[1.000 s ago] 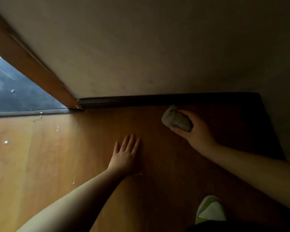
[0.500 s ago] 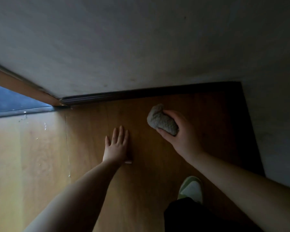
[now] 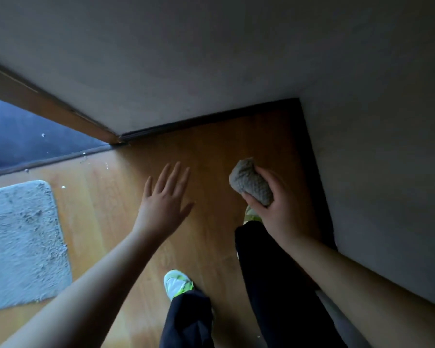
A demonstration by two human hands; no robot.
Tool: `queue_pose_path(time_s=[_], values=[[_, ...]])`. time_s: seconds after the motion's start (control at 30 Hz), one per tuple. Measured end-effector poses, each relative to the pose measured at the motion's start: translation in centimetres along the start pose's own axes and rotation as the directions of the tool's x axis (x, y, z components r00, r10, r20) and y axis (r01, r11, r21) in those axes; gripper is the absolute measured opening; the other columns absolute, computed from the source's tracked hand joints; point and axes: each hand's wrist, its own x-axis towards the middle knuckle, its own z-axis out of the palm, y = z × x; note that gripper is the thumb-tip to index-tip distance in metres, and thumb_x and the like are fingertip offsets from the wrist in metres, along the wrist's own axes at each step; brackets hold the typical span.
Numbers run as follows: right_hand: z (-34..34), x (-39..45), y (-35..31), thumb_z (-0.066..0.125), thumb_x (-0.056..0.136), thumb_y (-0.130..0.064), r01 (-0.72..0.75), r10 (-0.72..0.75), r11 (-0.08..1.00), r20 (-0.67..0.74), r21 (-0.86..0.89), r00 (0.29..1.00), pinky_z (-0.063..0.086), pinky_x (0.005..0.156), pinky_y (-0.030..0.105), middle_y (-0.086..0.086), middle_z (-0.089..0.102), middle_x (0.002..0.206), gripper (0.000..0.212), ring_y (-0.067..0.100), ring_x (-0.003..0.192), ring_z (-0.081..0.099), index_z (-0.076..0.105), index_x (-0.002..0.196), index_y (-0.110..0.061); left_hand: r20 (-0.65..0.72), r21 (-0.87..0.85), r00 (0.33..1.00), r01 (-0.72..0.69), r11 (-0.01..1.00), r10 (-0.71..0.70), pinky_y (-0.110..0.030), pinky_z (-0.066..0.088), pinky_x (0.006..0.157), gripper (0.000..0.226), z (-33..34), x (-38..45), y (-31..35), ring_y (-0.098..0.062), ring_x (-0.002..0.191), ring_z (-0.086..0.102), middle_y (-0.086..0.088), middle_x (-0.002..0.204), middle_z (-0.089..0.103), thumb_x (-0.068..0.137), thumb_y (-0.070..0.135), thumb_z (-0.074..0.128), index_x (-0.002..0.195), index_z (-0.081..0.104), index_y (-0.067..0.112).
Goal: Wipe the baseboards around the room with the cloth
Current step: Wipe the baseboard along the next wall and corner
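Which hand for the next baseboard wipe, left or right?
Right. The right hand already holds the cloth and is nearer the baseboard along the far wall. The left hand is open and empty.

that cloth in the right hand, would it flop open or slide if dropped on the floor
The cloth is bunched tight inside the right hand, so it is probably soft and would loosen and flop. Its nubbly weave suggests it would grip the wood floor rather than slide or roll.

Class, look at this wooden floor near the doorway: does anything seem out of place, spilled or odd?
Yes. Small white crumbs lie scattered on the wooden floor between the doorway threshold and the pale grey shaggy mat. They look like loose debris on otherwise bare boards. Nothing else stands out.
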Motion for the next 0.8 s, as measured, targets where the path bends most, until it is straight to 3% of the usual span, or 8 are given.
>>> queue_pose_path(time_s=[0.17,0.3,0.43,0.63,0.8], values=[[-4.4,-5.7,-7.4,0.075,0.086,-0.015,0.024,-0.024,1.000,-0.030,-0.002,0.999,0.032,0.099,0.001,-0.003,0.053,0.132,0.054,0.000,0.121,0.046,0.055,0.135,-0.005,0.013,0.029,1.000,0.003,1.000,-0.004,-0.056,0.010,0.120,0.085,-10.1,-8.5,3.4,-0.023,0.151,-0.008,0.003,0.164,-0.008,0.090,0.072,0.024,0.156,-0.011,0.032],[-8.6,-10.9,-14.7,0.074,0.088,-0.021,0.041,-0.042,0.999,0.005,0.010,0.999,0.036,0.101,0.006,0.003,0.054,0.139,0.055,0.012,0.126,0.050,0.054,0.137,-0.009,-0.038,0.024,0.999,-0.009,1.000,0.010,-0.057,0.012,0.120,0.083,-19.2,-15.6,6.2,-0.023,0.151,-0.006,0.004,0.163,-0.005,0.088,0.074,0.019,0.157,-0.003,0.033],[-12.5,-16.0,-19.9,0.074,0.088,-0.027,0.095,-0.098,0.994,0.049,0.054,0.994,0.037,0.098,0.004,-0.001,0.054,0.138,0.056,0.006,0.124,0.050,0.053,0.138,-0.014,-0.086,0.029,0.995,-0.054,0.998,0.057,-0.058,0.009,0.119,0.080,-25.9,-22.0,9.2,-0.023,0.151,-0.008,0.003,0.164,-0.002,0.089,0.076,0.016,0.157,0.000,0.037],[-18.1,-22.4,-22.5,0.073,0.088,-0.030,0.115,-0.114,0.990,-0.026,0.081,0.993,0.044,0.102,0.019,-0.003,0.054,0.138,0.056,0.006,0.126,0.050,0.052,0.139,-0.017,-0.038,0.110,0.991,-0.120,0.987,0.124,-0.058,0.009,0.121,0.080,-31.8,-25.7,13.3,-0.021,0.150,-0.017,0.005,0.164,-0.013,0.087,0.078,0.012,0.153,-0.015,0.042],[-22.3,-25.9,-20.2,0.074,0.087,-0.029,0.085,-0.076,0.994,-0.119,0.072,0.990,0.038,0.096,0.004,-0.003,0.056,0.134,0.055,0.007,0.121,0.053,0.055,0.137,-0.016,-0.052,0.146,0.978,-0.194,0.970,0.203,-0.052,0.004,0.122,0.078,-34.4,-24.6,17.8,-0.021,0.150,-0.017,0.006,0.163,-0.015,0.087,0.080,0.004,0.150,-0.021,0.043]])
